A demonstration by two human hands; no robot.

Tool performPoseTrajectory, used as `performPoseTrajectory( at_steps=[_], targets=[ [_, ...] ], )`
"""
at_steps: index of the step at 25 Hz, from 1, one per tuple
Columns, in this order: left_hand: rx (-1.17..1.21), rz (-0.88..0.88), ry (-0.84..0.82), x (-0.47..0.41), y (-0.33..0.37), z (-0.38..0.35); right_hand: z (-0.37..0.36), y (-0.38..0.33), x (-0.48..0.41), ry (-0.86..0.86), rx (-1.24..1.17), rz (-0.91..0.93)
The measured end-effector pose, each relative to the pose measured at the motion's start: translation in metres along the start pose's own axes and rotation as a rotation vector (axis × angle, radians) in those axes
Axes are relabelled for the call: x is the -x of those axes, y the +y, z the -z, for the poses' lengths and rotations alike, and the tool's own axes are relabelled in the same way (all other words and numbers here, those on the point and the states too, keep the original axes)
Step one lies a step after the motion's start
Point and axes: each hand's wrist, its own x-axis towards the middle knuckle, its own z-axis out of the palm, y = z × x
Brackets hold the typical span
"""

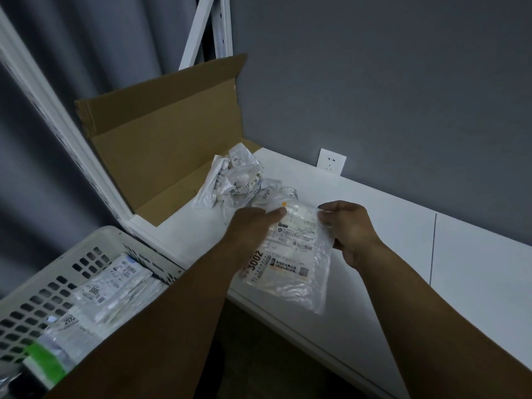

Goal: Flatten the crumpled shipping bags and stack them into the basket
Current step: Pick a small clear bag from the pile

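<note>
Basket (95, 240) partly stacked with flattened bags (112, 286); one bag (290, 254) pinched between left hand (250, 226) and right hand (345, 228), crumpled pile (233, 177) left on tabletop (403, 254).

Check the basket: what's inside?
The basket holds flattened shipping bags stacked with labels up, plus a green-marked packet. The left forearm covers its right part; lower layers are hidden.
</note>
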Motion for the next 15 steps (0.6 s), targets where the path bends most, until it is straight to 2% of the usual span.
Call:
performPoseTrajectory(
  at_steps=[2,5,8,10,12,15],
  targets=[
    [-0.024,-0.067,0.044,-0.003,-0.011,-0.006,-0.004,0.008,-0.005,0.023,-0.005,0.026],
    [-0.041,-0.158,0.119,-0.008,-0.029,-0.013,-0.012,0.015,-0.011,0.144,-0.027,0.081],
    [-0.105,-0.195,0.201,-0.011,-0.042,-0.022,-0.014,0.024,-0.017,0.195,0.056,0.077],
    [-0.098,-0.175,0.249,-0.014,-0.047,-0.024,-0.016,0.038,-0.019,0.114,0.254,0.008],
    [-0.159,-0.136,0.278,-0.018,-0.051,-0.023,-0.017,0.058,-0.02,0.054,0.555,0.07],
    [-0.318,-0.114,0.317,-0.028,-0.065,-0.025,-0.016,0.074,-0.016,0.063,0.695,0.154]
  ],
)
